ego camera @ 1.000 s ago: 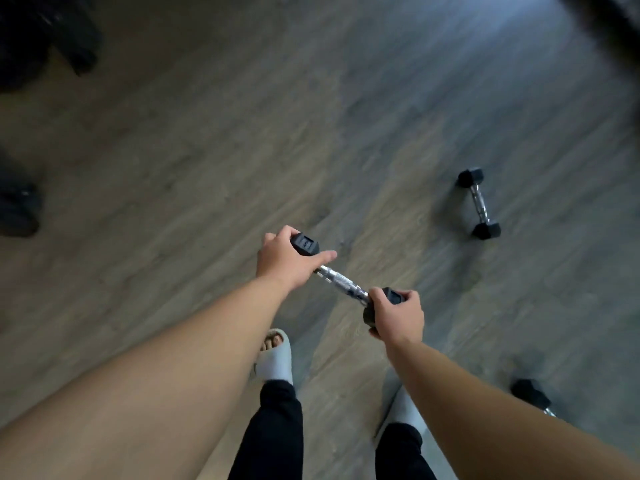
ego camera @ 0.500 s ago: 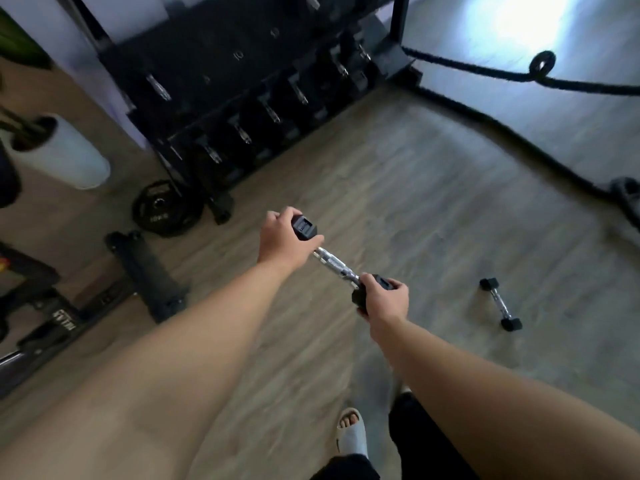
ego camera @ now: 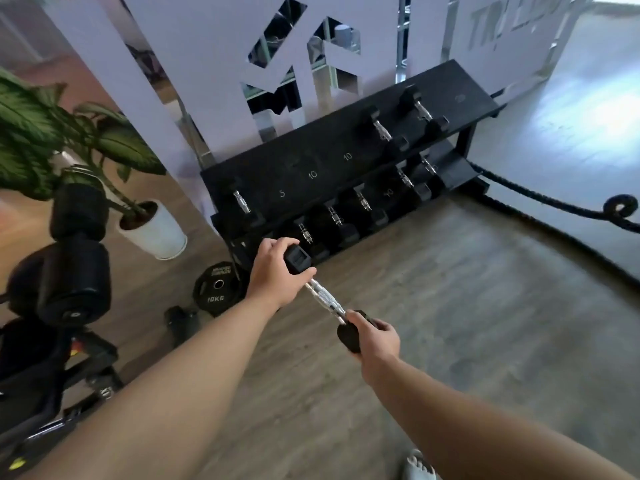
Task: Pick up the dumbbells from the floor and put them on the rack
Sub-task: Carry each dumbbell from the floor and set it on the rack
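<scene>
I hold one small dumbbell (ego camera: 323, 298) with a chrome handle and black hex ends, slanting in the air in front of me. My left hand (ego camera: 273, 277) grips its far end and my right hand (ego camera: 375, 337) grips its near end. Just beyond it stands the black two-tier rack (ego camera: 332, 157), with weight numbers painted on its top shelf. Three dumbbells rest on that top shelf and several more fill the lower one. No dumbbells on the floor are in view.
A 10 kg plate (ego camera: 217, 287) leans by the rack's left foot. A potted plant (ego camera: 152, 230) and a loaded barbell stack (ego camera: 74, 271) stand at left. A thick black rope (ego camera: 554, 202) curls over the floor at right. Wood floor lies open ahead.
My view has swung up from the floor to the rack, which is now close and fills the middle. The floor dumbbells have dropped out of view. Both hands still hold the same dumbbell.
</scene>
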Tool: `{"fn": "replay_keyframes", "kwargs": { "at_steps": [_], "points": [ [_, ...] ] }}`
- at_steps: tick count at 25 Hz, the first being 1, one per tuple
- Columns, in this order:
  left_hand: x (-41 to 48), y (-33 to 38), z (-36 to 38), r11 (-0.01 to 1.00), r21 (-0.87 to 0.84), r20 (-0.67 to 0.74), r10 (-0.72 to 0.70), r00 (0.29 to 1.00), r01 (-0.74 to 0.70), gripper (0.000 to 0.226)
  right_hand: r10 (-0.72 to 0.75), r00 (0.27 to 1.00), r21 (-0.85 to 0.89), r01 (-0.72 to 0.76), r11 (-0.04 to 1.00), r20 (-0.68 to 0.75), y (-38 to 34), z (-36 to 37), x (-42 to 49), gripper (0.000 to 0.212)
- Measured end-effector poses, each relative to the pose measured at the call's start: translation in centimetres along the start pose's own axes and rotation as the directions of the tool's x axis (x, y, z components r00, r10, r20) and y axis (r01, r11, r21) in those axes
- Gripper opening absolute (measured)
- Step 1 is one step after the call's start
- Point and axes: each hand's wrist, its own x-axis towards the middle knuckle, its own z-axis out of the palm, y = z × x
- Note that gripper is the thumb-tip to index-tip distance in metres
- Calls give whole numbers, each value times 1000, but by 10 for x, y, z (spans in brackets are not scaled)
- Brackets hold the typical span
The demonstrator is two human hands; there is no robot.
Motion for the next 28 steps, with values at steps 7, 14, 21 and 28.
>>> {"fn": "replay_keyframes", "kwargs": {
  "at_steps": [7,14,21,28],
  "points": [
    [136,-73,-34,989,-31,-127,-145,981,142,78,23,999,-100,-19,995,38,-50,147,72,61],
    [337,-170,-54,988,-8,20,-156,988,156,76,75,994,-96,-83,992,-80,-71,325,156,62],
    [484,-199,-50,998,66,171,-17,985,5,74,71,992,-161,-88,983,-109,-113,425,218,76],
    [595,-219,-15,987,161,170,-46,984,18,72,94,992,-247,-112,962,-82,-163,490,313,82]
  ]
}}
